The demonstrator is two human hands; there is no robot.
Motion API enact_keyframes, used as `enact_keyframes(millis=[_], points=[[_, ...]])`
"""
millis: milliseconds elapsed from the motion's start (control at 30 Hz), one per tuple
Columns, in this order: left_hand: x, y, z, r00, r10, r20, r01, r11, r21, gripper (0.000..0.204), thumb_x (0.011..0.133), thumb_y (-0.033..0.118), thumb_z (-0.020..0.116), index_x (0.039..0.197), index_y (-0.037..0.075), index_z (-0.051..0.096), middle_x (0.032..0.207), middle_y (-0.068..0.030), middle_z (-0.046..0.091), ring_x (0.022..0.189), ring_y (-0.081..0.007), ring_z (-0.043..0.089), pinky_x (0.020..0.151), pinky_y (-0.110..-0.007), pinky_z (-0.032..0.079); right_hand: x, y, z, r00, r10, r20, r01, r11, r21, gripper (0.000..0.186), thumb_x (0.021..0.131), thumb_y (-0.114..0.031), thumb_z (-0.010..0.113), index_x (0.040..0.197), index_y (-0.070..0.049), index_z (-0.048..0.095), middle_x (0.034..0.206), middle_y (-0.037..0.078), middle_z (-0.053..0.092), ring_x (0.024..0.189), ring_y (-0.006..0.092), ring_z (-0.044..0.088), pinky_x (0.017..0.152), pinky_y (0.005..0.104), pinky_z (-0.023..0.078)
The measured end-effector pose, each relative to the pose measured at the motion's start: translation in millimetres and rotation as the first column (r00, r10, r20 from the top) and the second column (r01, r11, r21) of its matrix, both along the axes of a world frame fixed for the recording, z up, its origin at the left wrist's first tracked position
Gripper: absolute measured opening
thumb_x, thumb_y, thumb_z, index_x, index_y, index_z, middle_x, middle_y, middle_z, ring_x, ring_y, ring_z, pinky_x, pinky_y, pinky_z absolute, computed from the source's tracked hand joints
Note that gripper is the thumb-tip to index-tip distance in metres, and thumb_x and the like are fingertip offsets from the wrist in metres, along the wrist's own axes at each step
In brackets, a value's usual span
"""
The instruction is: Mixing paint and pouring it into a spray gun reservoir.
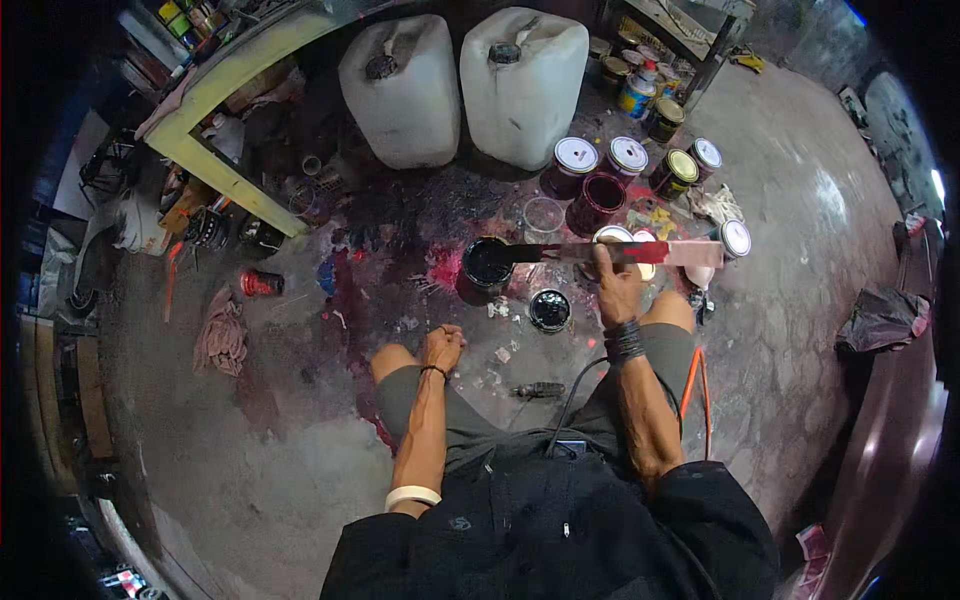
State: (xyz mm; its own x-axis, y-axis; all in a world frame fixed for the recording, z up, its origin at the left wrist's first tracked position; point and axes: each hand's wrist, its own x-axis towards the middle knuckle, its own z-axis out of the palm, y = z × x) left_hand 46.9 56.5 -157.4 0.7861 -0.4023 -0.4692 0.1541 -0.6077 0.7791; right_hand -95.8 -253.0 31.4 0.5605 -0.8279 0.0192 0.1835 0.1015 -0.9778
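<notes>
My right hand [620, 288] grips a long flat stirring stick [555, 253], held sideways in front of my right knee. The stick's right end is pale pink and its left end is coated dark. That dark end reaches over an open can of dark paint [484, 272]; whether it dips into the paint I cannot tell. A smaller open container of black liquid [550, 312] stands on the floor just right of that can. Beside my left knee, my left hand [444, 346] is loosely closed, with nothing visible in it.
Several paint cans [627, 155] stand at the right, near an open can of dark red paint [601, 195]. Two large white jerrycans [525, 90] are at the back. A screwdriver-like tool [540, 390], a rag [221, 335] and a red cup [262, 283] lie on the stained floor.
</notes>
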Motion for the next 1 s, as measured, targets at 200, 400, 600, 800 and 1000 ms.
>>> enact_keyframes(millis=[200,400,600,800,1000], points=[[-1,-6,11,1.0,-0.011,0.008,0.011,1.0,0.012,0.023,0.094,0.017,0.059,0.108,0.001,0.069,0.087,-0.0105,0.077,0.084,-0.0207,0.074,0.078,-0.034,0.056,62,28,11,0.953,0.245,-0.178,-0.303,0.79,-0.533,0.017,0.098,-0.01,0.065,0.113,-0.002,0.067,0.097,0.008,0.073,0.087,0.0151,0.069,0.076,0.0302,0.055],[-1,-4,21,1.0,0.019,-0.021,-0.019,1.0,-0.018,0.023,0.094,0.016,0.059,0.109,0.0,0.068,0.088,-0.012,0.076,0.084,-0.021,0.074,0.078,-0.034,0.057,109,52,14,0.901,0.246,-0.359,-0.431,0.396,-0.811,0.031,0.087,-0.009,0.06,0.118,-0.009,0.064,0.091,0.019,0.07,0.087,0.0399,0.067,0.075,0.0475,0.054],[-1,-4,31,0.999,0.045,-0.015,-0.045,0.999,-0.003,0.023,0.095,0.017,0.059,0.109,0.001,0.068,0.09,-0.0122,0.076,0.083,-0.0212,0.074,0.077,-0.034,0.057,120,55,2,0.81,0.24,-0.535,-0.579,0.471,-0.665,0.029,0.084,-0.012,0.061,0.112,-0.006,0.061,0.087,0.025,0.066,0.084,0.0458,0.065,0.074,0.0529,0.052],[-2,-4,30,0.998,0.058,-0.008,-0.058,0.997,-0.046,0.023,0.097,0.017,0.059,0.11,0.001,0.068,0.088,-0.0121,0.076,0.082,-0.0215,0.074,0.076,-0.034,0.057,127,51,-11,0.854,0.134,-0.502,-0.486,0.552,-0.678,0.024,0.079,-0.009,0.06,0.102,-0.002,0.061,0.086,0.026,0.065,0.084,0.0467,0.064,0.073,0.0514,0.051],[1,-6,20,0.999,0.041,0.033,-0.039,0.998,-0.042,0.022,0.097,0.016,0.058,0.109,0.001,0.069,0.089,-0.0116,0.076,0.08,-0.0211,0.074,0.075,-0.034,0.057,101,49,-8,0.858,0.127,-0.498,-0.476,0.565,-0.674,0.019,0.088,-0.015,0.062,0.104,-0.004,0.066,0.091,0.024,0.067,0.086,0.0445,0.066,0.074,0.046,0.053]])
